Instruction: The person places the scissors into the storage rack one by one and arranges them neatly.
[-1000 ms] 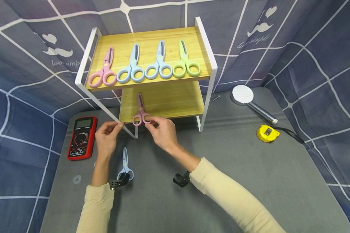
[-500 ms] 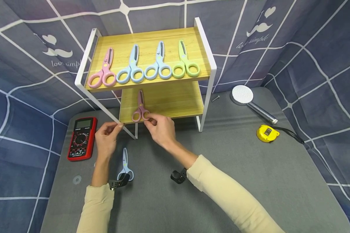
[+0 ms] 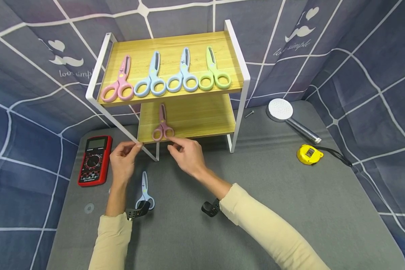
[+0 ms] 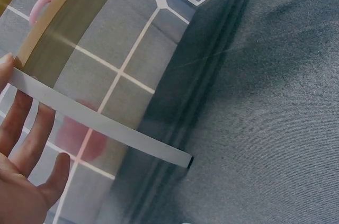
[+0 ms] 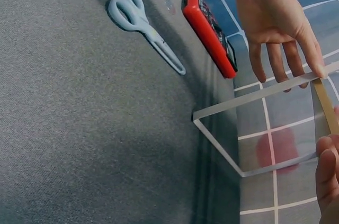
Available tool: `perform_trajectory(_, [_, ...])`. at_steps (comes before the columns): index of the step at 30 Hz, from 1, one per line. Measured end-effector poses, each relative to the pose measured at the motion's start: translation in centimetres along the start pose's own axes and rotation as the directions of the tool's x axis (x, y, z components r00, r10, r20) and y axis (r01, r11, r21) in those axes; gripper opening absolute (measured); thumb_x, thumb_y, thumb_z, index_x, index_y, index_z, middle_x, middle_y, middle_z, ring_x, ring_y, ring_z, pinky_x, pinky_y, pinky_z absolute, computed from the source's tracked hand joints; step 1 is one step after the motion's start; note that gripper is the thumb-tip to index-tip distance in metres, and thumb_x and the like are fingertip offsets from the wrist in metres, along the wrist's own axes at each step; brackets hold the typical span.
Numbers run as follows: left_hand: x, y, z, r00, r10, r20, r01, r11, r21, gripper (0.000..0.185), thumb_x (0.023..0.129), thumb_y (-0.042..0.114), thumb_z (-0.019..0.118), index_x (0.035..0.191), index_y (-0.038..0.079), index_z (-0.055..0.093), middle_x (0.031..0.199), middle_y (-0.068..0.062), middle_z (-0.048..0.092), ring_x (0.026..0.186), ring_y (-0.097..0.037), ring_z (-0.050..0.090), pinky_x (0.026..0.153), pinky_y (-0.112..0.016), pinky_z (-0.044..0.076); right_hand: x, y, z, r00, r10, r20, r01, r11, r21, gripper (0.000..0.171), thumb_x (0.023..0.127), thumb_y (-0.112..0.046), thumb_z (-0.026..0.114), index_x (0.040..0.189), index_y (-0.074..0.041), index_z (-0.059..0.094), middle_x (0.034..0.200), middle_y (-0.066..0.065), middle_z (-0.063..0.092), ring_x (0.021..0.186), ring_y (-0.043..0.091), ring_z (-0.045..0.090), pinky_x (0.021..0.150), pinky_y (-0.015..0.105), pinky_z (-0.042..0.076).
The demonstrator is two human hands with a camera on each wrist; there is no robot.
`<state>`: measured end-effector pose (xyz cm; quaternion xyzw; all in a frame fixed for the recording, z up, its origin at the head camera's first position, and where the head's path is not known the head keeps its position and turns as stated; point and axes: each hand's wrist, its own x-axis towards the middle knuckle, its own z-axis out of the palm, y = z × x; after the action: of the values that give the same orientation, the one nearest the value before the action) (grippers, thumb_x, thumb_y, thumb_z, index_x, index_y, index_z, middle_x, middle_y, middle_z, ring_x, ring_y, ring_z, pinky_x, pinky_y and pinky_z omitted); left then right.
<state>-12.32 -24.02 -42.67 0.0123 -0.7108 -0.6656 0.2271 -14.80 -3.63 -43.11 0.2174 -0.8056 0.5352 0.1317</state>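
Pink scissors [image 3: 162, 125] lie on the lower shelf [image 3: 202, 120] at its front edge, placement looks done; right hand [image 3: 186, 154] sits just beside the handles, fingers relaxed, grasping nothing. Left hand [image 3: 123, 159] pinches the rack's white frame [image 3: 98, 75]. Likely next: blue scissors [image 3: 144, 192] on the table [image 3: 273, 195] need a grasp by the handles.

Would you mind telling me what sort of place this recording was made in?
Probably a staged tabletop set rather than a real workshop: a grey mat fenced by hung patterned blue cloth, with a small two-tier shelf of coloured scissors and unrelated items such as a multimeter and a shower head.
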Motion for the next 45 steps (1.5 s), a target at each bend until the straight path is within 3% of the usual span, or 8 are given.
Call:
perform_trajectory(10, [0.0, -0.2, 0.0, 1.000, 0.006, -0.001, -0.006, 1.000, 0.002, 0.024, 0.088, -0.005, 0.070, 0.096, -0.024, 0.057, 0.082, -0.006, 0.071, 0.072, -0.009, 0.065, 0.070, -0.019, 0.052, -0.5, 0.0, -0.4, 1.000, 0.021, -0.005, -0.021, 0.999, 0.045, 0.030, 0.089, -0.010, 0.068, 0.118, -0.008, 0.072, 0.079, 0.002, 0.068, 0.050, 0.003, 0.050, 0.050, 0.020, 0.042])
perform_trajectory(15, [0.0, -0.3, -0.1, 1.000, 0.016, -0.002, -0.016, 0.999, -0.033, 0.018, 0.087, -0.007, 0.069, 0.093, -0.021, 0.060, 0.081, -0.004, 0.071, 0.072, -0.009, 0.066, 0.070, -0.019, 0.052, -2.1, 0.1, -1.4, 0.980, -0.026, -0.198, 0.060, 0.984, 0.166, 0.024, 0.089, -0.004, 0.068, 0.112, 0.002, 0.069, 0.079, 0.009, 0.066, 0.055, 0.014, 0.057, 0.052, 0.023, 0.047])
perform_trajectory(18, [0.1, -0.3, -0.1, 1.000, 0.020, -0.007, -0.020, 0.998, -0.061, 0.014, 0.087, -0.010, 0.068, 0.092, -0.021, 0.061, 0.080, -0.002, 0.071, 0.072, -0.010, 0.066, 0.069, -0.019, 0.052, -2.9, 0.5, -2.5, 0.918, -0.081, -0.389, 0.161, 0.971, 0.178, 0.020, 0.087, 0.002, 0.069, 0.106, 0.006, 0.067, 0.079, 0.014, 0.062, 0.057, 0.019, 0.055, 0.050, 0.022, 0.046])
perform_trajectory(21, [0.2, -0.3, 0.0, 1.000, 0.017, -0.009, -0.018, 0.998, -0.064, 0.014, 0.087, -0.012, 0.067, 0.092, -0.022, 0.059, 0.079, -0.001, 0.070, 0.071, -0.009, 0.066, 0.069, -0.019, 0.052, -3.3, 1.0, -4.3, 0.817, -0.103, -0.568, 0.216, 0.967, 0.134, 0.021, 0.084, 0.006, 0.069, 0.104, 0.008, 0.064, 0.083, 0.020, 0.056, 0.060, 0.021, 0.051, 0.049, 0.018, 0.042])
perform_trajectory(25, [0.2, -0.3, 0.1, 1.000, 0.006, -0.011, -0.006, 0.999, -0.049, 0.016, 0.086, -0.013, 0.066, 0.094, -0.024, 0.057, 0.079, 0.002, 0.070, 0.071, -0.008, 0.065, 0.068, -0.019, 0.051, -3.2, 2.0, -7.1, 0.713, -0.066, -0.698, 0.178, 0.980, 0.089, 0.031, 0.084, 0.003, 0.070, 0.112, 0.010, 0.060, 0.095, 0.020, 0.050, 0.069, 0.022, 0.045, 0.052, 0.015, 0.039])
perform_trajectory(27, [0.1, -0.3, 0.1, 1.000, 0.004, -0.013, -0.005, 0.999, -0.050, 0.017, 0.086, -0.013, 0.066, 0.094, -0.025, 0.056, 0.079, 0.001, 0.070, 0.071, -0.008, 0.065, 0.068, -0.019, 0.051, -2.9, 1.7, -8.5, 0.719, -0.033, -0.694, 0.136, 0.986, 0.094, 0.036, 0.084, 0.005, 0.069, 0.117, 0.013, 0.056, 0.101, 0.015, 0.049, 0.074, 0.029, 0.044, 0.054, 0.016, 0.038])
perform_trajectory(35, [0.1, 0.0, 0.2, 1.000, -0.001, -0.008, 0.001, 1.000, -0.029, 0.021, 0.087, -0.009, 0.068, 0.096, -0.024, 0.057, 0.081, -0.003, 0.070, 0.072, -0.010, 0.066, 0.069, -0.019, 0.052, -2.5, 1.2, -11.8, 0.853, 0.056, -0.519, 0.004, 0.993, 0.115, 0.033, 0.083, 0.015, 0.067, 0.115, 0.017, 0.059, 0.101, 0.034, 0.060, 0.075, 0.022, 0.056, 0.058, 0.015, 0.044])
perform_trajectory(45, [-0.1, -0.2, 0.0, 1.000, -0.011, -0.009, 0.011, 1.000, -0.028, 0.022, 0.087, -0.003, 0.072, 0.095, -0.020, 0.060, 0.084, -0.007, 0.071, 0.075, -0.010, 0.067, 0.072, -0.020, 0.052, -2.2, 2.2, -12.2, 0.839, -0.004, -0.544, 0.036, 0.998, 0.049, 0.017, 0.082, 0.019, 0.066, 0.099, 0.017, 0.066, 0.084, 0.030, 0.065, 0.067, 0.024, 0.057, 0.058, 0.013, 0.043])
